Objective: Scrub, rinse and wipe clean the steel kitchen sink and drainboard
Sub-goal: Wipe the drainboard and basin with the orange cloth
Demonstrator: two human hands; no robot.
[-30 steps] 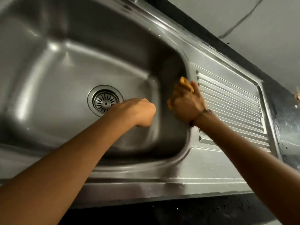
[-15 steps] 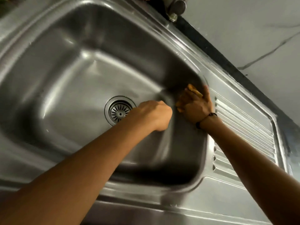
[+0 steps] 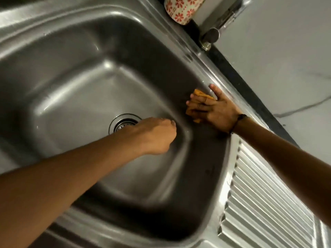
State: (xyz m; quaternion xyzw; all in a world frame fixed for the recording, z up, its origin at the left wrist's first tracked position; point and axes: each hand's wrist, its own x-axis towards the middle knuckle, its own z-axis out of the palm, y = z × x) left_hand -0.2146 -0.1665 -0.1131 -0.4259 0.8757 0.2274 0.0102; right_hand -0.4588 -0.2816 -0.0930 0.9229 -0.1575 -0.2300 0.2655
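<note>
Steel sink point(image 3: 59, 56) fills left and centre of frame; drain point(image 3: 121, 122) at basin centre, partly hidden by left wrist. Drainboard point(image 3: 265, 203) ribbed, lower right. Right hand point(image 3: 213, 109), centre right, presses orange cloth point(image 3: 200, 97) against right basin wall just below rim, fingers curled over cloth. Left hand point(image 3: 157, 135), frame centre, curled into fist over basin, holding nothing. Floral cup point(image 3: 180, 8) and tap point(image 3: 220, 20) at top.
</note>
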